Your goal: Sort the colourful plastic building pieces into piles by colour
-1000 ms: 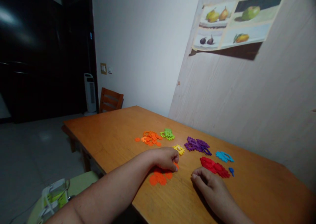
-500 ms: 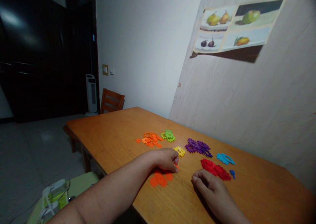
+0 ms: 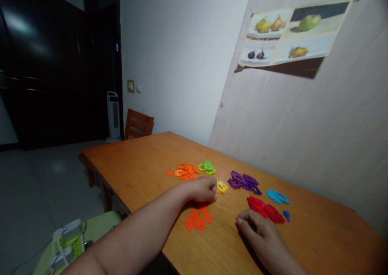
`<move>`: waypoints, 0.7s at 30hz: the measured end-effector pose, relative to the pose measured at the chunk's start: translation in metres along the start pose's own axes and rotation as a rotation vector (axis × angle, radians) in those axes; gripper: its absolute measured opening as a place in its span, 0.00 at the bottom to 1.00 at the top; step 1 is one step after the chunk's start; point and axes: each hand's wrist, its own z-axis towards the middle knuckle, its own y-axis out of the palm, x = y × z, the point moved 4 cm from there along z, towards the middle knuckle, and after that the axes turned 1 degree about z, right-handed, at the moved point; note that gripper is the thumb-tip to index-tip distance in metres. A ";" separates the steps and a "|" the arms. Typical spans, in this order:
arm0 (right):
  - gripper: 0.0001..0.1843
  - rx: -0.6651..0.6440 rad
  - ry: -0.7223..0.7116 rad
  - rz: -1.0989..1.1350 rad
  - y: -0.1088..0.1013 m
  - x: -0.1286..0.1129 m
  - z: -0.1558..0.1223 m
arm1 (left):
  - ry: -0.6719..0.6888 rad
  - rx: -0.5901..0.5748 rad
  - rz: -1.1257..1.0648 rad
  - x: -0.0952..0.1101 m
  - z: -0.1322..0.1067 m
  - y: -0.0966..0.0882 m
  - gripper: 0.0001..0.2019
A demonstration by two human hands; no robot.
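My left hand (image 3: 205,189) is closed with its fingers curled down, just left of the yellow interlocking pieces (image 3: 222,187). What its fingers hold, if anything, is hidden. Flat orange discs (image 3: 196,221) lie below that hand on the table, one partly in its shadow. On the right, my right hand (image 3: 257,231) rests with fingers curled and thumb against the forefinger; nothing shows in it. Just beyond it lie red flat pieces (image 3: 265,209) in an overlapping row, with a small dark blue piece (image 3: 286,215) beside them.
Further back on the wooden table (image 3: 130,162) are piles of orange pieces (image 3: 186,171), green pieces (image 3: 207,166), purple pieces (image 3: 244,182) and light blue pieces (image 3: 277,196). The wall runs along the far side. A green stool (image 3: 106,220) stands at the left, near the table edge.
My left hand has moved slightly away from me, towards the yellow pieces. The orange piece at its fingertips no longer shows there. My right hand has stayed in place.
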 end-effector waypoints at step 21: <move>0.16 0.021 0.018 0.077 -0.002 0.002 0.005 | 0.013 0.387 -0.155 -0.020 0.011 -0.032 0.03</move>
